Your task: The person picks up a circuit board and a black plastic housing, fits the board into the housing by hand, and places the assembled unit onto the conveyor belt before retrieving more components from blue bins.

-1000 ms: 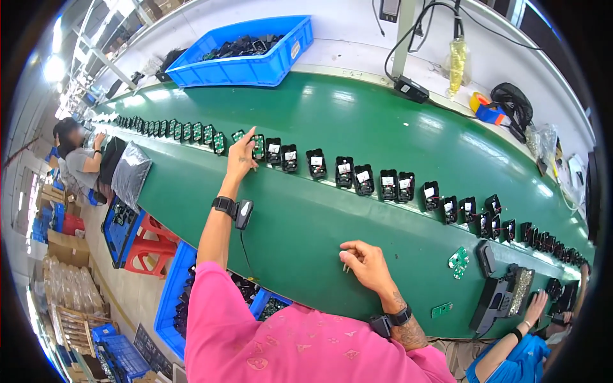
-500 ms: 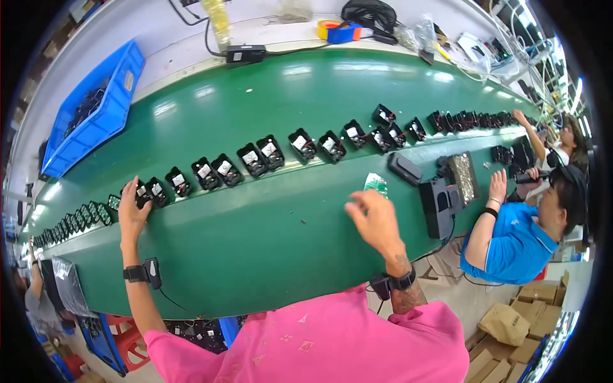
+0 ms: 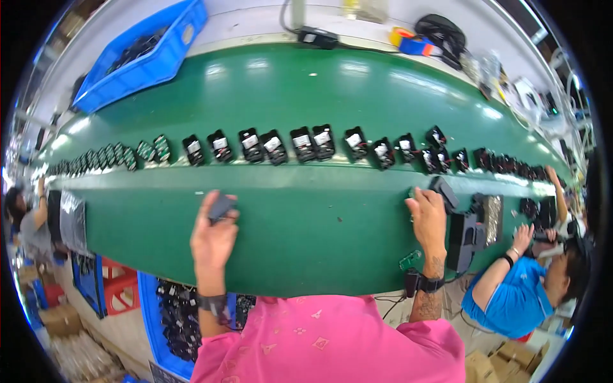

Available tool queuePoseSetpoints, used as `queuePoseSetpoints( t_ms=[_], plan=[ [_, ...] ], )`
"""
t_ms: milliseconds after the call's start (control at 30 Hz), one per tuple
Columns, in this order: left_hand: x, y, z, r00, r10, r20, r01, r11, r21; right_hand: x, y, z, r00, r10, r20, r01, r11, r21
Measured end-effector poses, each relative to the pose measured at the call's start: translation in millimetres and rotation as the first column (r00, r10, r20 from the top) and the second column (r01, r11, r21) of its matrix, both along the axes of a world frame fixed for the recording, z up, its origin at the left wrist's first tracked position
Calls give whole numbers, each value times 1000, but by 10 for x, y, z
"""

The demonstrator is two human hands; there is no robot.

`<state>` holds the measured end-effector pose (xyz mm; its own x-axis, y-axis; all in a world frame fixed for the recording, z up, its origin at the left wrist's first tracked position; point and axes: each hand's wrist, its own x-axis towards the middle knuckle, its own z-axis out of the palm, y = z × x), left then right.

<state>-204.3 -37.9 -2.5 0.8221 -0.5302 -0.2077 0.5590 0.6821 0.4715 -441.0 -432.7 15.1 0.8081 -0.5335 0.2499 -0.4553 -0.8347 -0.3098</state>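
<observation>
My left hand is closed around a small dark plastic housing, held above the near part of the green bench. To the right, my right hand has its fingers bent together at a green circuit board, which they mostly cover. Another green circuit board lies beside my right wrist. Beyond both hands runs a row of open black housings with white parts and wires inside. Farther left, the row turns into housings topped with green boards.
A dark box and a black device stand right of my right hand. A blue bin is at the far left, another blue bin below the bench edge. A co-worker in blue sits at the right.
My left hand has taken a housing from the row and drawn it back toward me. My right hand's fingers have closed at the circuit board. The view has shifted left.
</observation>
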Motion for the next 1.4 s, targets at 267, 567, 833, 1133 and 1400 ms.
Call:
queuePoseSetpoints(
  t_ms=[267, 567, 833, 1133, 1400],
  plan=[
    [-586, -565, -13, 948, -316, 36, 306, 937, 167, 231, 420, 152, 913, -251, 321, -198, 416, 888],
    [-860, -1184, 115, 821, -456, 343, 105, 712, 694, 641, 1233, 202, 982, 0, 188, -184, 201, 962],
    [-873, -1147, -5, 921, -281, 271, 45, 764, 643, 671, 1471, 24, 928, 19, 372, -362, 289, 887],
    [-746, -1104, 106, 637, -454, 623, -274, 623, 733, 765, 1129, 159, 894, -230, 384, -381, 58, 923],
    [-758, -1092, 168, 590, -487, 644, -302, 607, 735, 853, 1240, 169, 940, 16, 341, -341, 3, 940]
  ],
)
